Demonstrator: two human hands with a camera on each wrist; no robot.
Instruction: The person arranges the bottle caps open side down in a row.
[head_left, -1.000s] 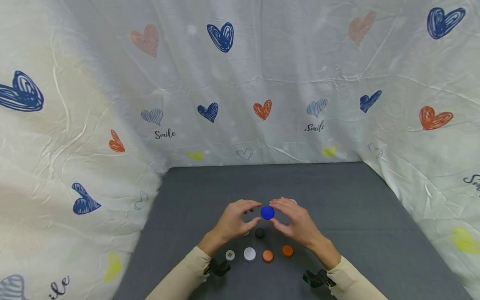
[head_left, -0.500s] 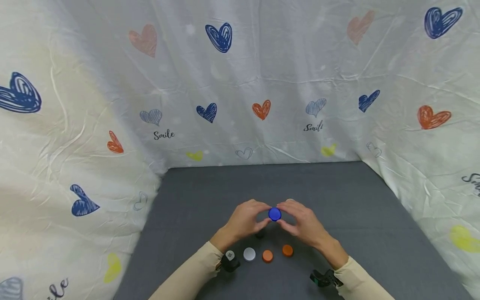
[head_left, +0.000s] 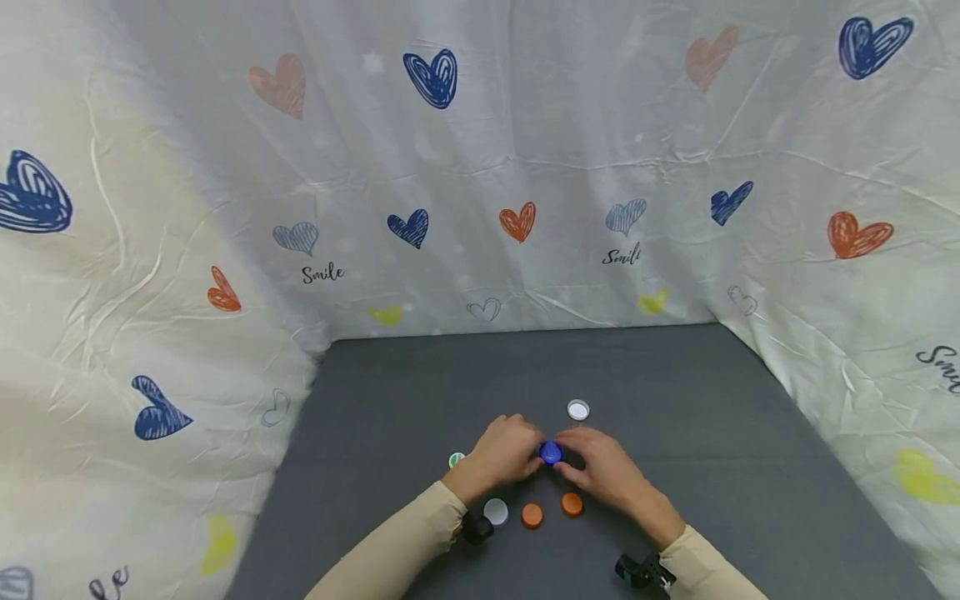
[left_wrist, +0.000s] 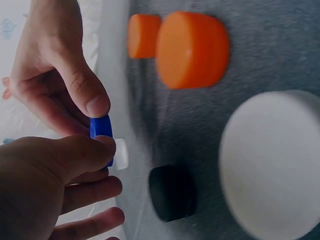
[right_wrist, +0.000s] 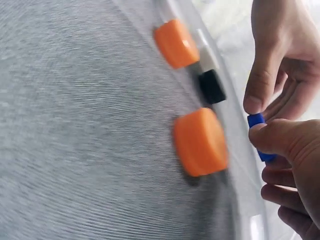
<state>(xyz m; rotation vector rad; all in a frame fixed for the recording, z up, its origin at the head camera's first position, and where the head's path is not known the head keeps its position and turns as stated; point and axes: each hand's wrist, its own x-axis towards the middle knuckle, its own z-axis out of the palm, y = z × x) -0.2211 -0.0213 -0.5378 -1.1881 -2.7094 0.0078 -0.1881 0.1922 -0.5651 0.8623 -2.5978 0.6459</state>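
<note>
A small blue bottle cap (head_left: 551, 452) is held up between both hands over the grey table. My left hand (head_left: 504, 451) pinches it from the left, its thumb lying across the cap (left_wrist: 101, 127) in the left wrist view while the other fingers spread out below. From the right, my right hand (head_left: 606, 467) pinches the opposite edge between thumb and fingers. In the right wrist view the cap (right_wrist: 256, 119) shows edge-on, partly covered by both thumbs.
Nearer the person lie two orange caps (head_left: 532, 516) and a white cap (head_left: 496, 511), partly behind the left wrist device. A white-rimmed cap (head_left: 578, 409) lies beyond the hands, a green-and-white one (head_left: 456, 459) left. The left hand hides a black cap (left_wrist: 171, 193) from the head view.
My left hand has come right to meet the blue cap. Both hands have since brought it closer to the person and turned it, uncovering the white-rimmed cap behind.
</note>
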